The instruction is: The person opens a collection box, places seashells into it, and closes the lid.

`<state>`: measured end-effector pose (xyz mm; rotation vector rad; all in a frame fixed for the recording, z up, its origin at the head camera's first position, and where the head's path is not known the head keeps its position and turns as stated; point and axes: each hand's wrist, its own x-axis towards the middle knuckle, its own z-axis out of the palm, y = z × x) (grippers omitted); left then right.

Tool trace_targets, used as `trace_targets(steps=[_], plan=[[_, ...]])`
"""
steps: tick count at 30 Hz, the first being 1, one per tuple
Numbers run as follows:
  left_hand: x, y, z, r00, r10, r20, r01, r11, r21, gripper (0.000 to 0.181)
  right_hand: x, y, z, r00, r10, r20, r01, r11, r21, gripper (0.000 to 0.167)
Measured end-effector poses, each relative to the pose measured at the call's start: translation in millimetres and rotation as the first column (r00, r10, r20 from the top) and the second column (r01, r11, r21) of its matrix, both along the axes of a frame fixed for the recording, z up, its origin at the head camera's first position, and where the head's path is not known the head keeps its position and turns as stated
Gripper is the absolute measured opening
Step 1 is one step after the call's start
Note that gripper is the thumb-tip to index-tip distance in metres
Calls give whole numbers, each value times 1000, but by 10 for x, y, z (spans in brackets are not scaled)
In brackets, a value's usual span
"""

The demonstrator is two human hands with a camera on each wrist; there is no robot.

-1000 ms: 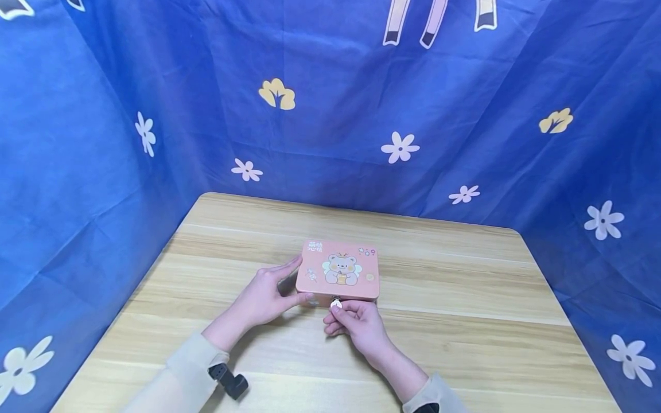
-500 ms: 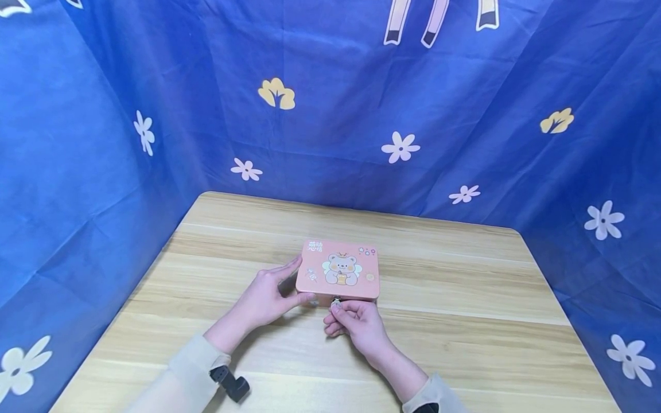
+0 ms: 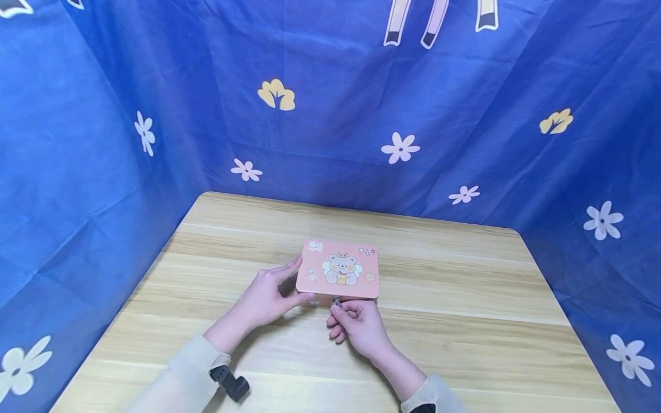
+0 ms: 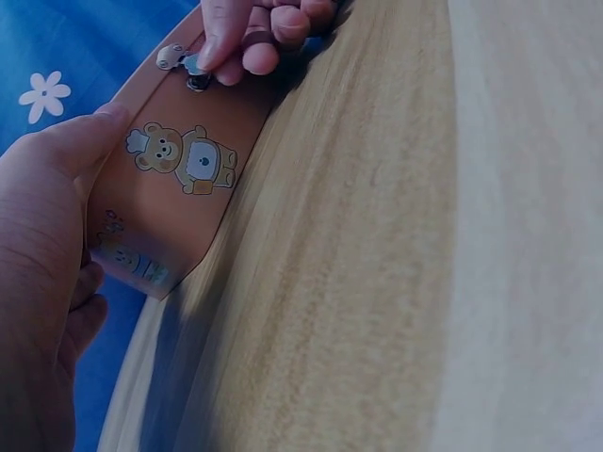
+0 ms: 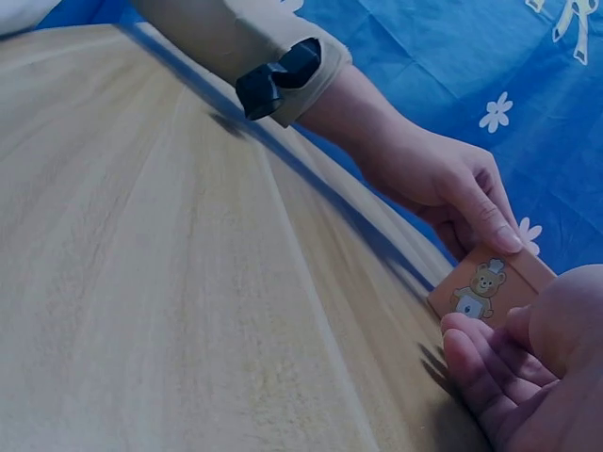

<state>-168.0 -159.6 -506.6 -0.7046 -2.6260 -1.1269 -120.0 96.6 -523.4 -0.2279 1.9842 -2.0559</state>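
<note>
A pink tin box [image 3: 330, 267] with a bear printed on its closed lid lies flat on the table. My left hand [image 3: 265, 295] grips its left end, thumb on the front edge and fingers along the left side. At the middle of the front, my right hand [image 3: 361, 327] pinches a small metal key [image 3: 337, 302] at the lock between thumb and forefinger. In the left wrist view, a silvery clasp [image 4: 171, 57] shows beside the fingertips, above a printed bear. The right hand's fingers partly hide the key and lock.
The wooden table [image 3: 439, 275] extends around the box on all sides. A blue patterned cloth [image 3: 330, 115] hangs behind it and along both sides. A black strap device [image 3: 229, 383] sits on the left cuff.
The pale head of the key, seen broad a second ago, now looks narrower and darker, as if turned. The right hand has rotated slightly; box and left hand are almost still.
</note>
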Motion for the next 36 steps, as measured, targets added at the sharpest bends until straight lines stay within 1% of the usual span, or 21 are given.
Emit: trace_targets(steps=[3,9,14,18,20,23,26,28,32,36], plan=[[3,2,4,1000,1,1,-1,1000,0,97,2,-2,-2,1000,-7,-16,8,999,34,27],[6,1,17,1000,-3,-10,3,1000,6,96,10,-9,-7,999,-7,-39,10,998,64,26],[-1,-4,13,1000,0,1,0,1000,3,97,11,-22,-1,999,3,-53,1,997,81,25],[7,-5,24,1000,-1,15,1,1000,7,97,13,-8,-5,995,-36,-94,46,993,110,22],[13,-2,32,1000,0,25,0,1000,6,97,21,6,-6,989,-67,-128,83,989,123,20],[10,-1,28,1000,3,22,-3,1000,-3,97,40,22,3,978,-106,-177,130,983,129,17],[3,0,20,1000,6,15,-6,1000,-3,97,57,25,15,969,-129,-209,158,979,129,16],[1,-2,17,1000,4,20,-4,1000,1,97,67,25,20,964,-138,-229,171,977,129,15],[5,-5,20,1000,2,23,-2,1000,-3,97,79,22,11,948,-140,-286,192,967,165,13],[8,-7,21,1000,1,9,-1,1000,-13,97,86,16,-9,924,-146,-353,237,944,230,13]])
